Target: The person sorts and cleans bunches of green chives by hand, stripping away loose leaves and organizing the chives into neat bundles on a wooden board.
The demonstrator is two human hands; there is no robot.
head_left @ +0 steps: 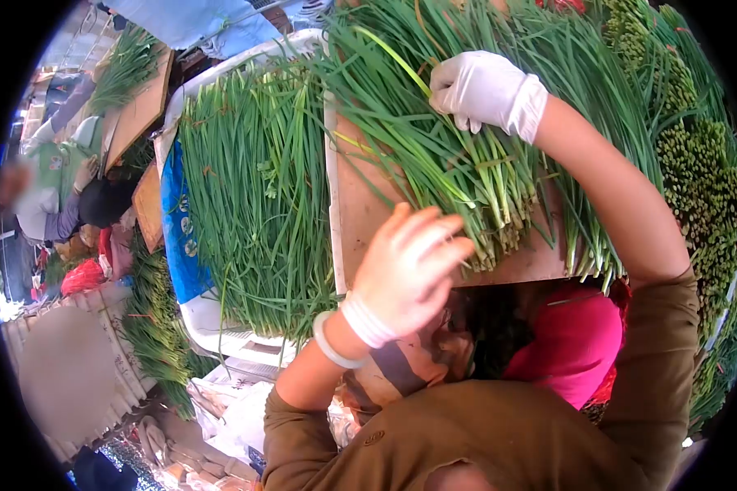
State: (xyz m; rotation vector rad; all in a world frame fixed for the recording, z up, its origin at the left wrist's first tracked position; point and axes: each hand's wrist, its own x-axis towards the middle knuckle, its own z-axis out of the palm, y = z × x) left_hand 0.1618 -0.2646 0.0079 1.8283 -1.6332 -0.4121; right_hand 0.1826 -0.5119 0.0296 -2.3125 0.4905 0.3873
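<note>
My right hand, in a white glove, is curled down on a loose bunch of garlic chives, its fingers closed on the leaves. A yellowed leaf runs up to those fingers. The pale cut ends of the bunch point toward me over the front edge of a wooden board. My left hand is bare and slightly blurred, with its fingers apart just left of the stem ends. White bands and a pale bangle circle that wrist. I see nothing held in it.
Left of the board, a white crate lined with blue plastic holds more chives. Stacked bundles rise along the right side. A pink cloth-like item lies below the board. Another person is at the far left, near another board.
</note>
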